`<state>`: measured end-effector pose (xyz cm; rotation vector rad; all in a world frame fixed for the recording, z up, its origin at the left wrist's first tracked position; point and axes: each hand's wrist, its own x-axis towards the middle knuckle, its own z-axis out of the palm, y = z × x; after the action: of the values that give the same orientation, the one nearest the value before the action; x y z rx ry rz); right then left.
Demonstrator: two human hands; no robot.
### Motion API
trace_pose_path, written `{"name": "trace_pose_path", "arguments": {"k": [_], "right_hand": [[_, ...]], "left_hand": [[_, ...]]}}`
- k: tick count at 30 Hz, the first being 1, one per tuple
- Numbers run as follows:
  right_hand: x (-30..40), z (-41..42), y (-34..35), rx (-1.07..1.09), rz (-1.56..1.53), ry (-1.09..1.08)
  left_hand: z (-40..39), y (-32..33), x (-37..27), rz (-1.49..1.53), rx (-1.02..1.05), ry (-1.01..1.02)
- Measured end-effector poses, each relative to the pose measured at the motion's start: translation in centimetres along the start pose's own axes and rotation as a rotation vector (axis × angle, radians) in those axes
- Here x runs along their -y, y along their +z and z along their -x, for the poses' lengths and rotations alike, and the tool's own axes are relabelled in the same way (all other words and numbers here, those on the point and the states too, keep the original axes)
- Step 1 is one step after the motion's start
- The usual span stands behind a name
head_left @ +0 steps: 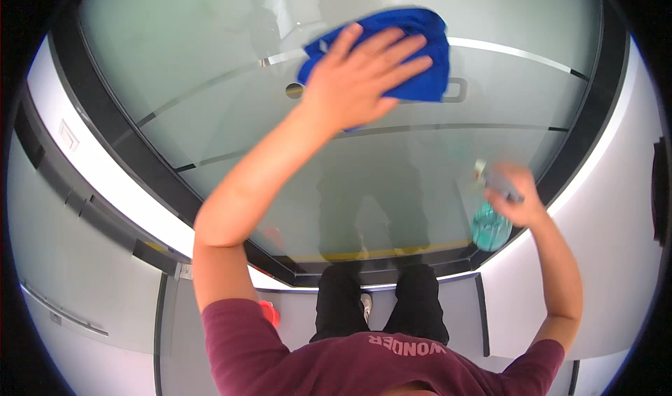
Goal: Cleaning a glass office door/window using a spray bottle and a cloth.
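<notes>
My left hand [362,76] lies with its fingers spread on a blue cloth [420,76], which is pressed against a large glass panel [283,186] in front of me. The cloth's edges stick out beyond my fingertips and thumb. In my right hand [514,191], lower and to the right, is a spray bottle [492,228] with a grey trigger head and blue-green liquid inside. Its pale nozzle points left, and the hand is slightly blurred. The bottle hangs upright beside the glass, near the dark frame.
A dark frame [604,97] borders the glass. A metal handle or fitting [458,90] shows right of the cloth. At the left are a wall switch [68,134] and a long bar handle [63,312]. A red container [270,313] stands on the floor by my legs.
</notes>
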<state>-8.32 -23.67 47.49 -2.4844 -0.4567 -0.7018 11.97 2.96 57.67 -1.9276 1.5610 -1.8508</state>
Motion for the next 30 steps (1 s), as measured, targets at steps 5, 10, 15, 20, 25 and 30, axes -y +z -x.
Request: {"name": "trace_pose_path", "arguments": {"k": [5,10,15,20,25,30], "right_hand": [[-2.8,7.7,7.7,0.269,-0.451,0.455],[-5.2,11.7,17.3,0.291,-0.859,0.720],[-8.3,13.7,24.5,0.089,-0.816,0.674],[-11.2,16.3,28.6,-0.039,-0.751,0.727],[-10.0,18.4,31.3,-0.103,-0.646,0.705],[-11.7,21.6,30.9,-0.200,-0.673,0.792]], "left_hand": [[-2.5,-5.9,10.0,-0.238,0.036,-0.053],[-5.0,-7.6,20.0,-0.440,-0.216,-0.322],[-1.4,-6.1,15.4,-0.373,-0.224,-0.307],[8.7,-2.9,4.9,-0.104,0.124,-0.052],[16.3,-2.3,2.8,0.019,0.471,0.557],[10.3,-3.7,9.2,0.082,0.405,0.403]]}}
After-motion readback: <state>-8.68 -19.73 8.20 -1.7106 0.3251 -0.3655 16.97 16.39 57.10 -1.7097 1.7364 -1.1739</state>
